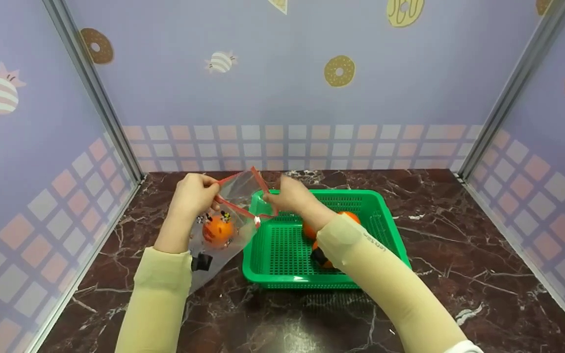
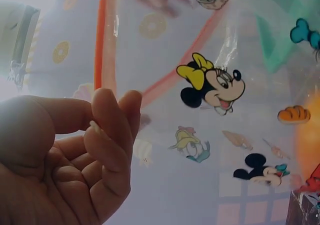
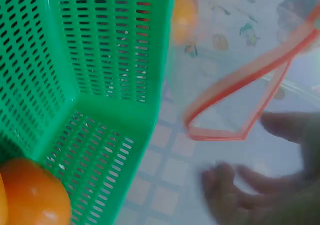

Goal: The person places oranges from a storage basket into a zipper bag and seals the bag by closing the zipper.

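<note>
Apparently mid-bagging, left hand pinches the bag, one orange inside, at the basket's 9 o'clock, while right hand, fingers parted, seemingly empty, likely next needs remaining oranges at its 5 o'clock.

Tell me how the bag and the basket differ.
The bag is clear with red edging and cartoon prints; the basket is green with slotted walls. The left hand pinches the bag's mouth; the basket stands on the table. The bag holds one orange fruit; the basket holds several fruits. Both are open-topped.
</note>
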A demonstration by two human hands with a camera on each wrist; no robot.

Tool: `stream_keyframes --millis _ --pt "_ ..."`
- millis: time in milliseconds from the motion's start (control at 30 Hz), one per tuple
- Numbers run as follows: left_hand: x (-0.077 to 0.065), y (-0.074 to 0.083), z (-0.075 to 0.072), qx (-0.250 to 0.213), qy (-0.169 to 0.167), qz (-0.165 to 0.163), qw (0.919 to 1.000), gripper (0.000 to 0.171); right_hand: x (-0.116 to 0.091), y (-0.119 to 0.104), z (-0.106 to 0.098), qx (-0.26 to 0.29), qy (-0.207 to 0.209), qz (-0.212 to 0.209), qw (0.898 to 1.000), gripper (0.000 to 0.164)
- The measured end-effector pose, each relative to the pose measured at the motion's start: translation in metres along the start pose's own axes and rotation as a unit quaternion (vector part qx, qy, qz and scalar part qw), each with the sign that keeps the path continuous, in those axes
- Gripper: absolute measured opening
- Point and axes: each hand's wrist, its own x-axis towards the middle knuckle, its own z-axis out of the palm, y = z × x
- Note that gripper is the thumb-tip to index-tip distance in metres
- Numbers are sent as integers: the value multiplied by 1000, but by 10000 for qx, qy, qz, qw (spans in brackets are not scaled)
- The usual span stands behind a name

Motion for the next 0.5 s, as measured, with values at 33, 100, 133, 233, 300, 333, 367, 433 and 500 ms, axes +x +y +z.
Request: stream_keyframes --millis 33,100,133,233,300,333,367,433,500 --pt "0 0 -1 -15 -1 -13 10000 37 1 2 1 -133 -236 229 9994 41" --pt "-1 1 -2 -75 30 -30 10000 37 4 6 4 -316 -630 507 9962 42" --pt "-1 2 -3 -99 53 -27 9999 37 6 8 5 -357 -755 602 9947 44" --pt "-3 4 -6 -132 135 -8 9998 36 10 14 8 -349 -889 721 9928 36" --pt "-4 5 -8 -127 185 -13 9997 35 12 18 9 -157 -925 727 9929 33" --pt "-4 5 -10 -109 212 -16 9997 35 13 20 9 7 -926 705 9932 32" --pt "-5 5 -12 -107 248 -21 9996 35 14 20 9 198 -905 654 9935 29" --pt "-6 5 -17 -103 357 -39 9993 36 15 18 8 512 -751 465 9948 29" --pt "-7 4 -25 -155 509 -99 9985 37 15 11 5 579 -457 225 9970 30"
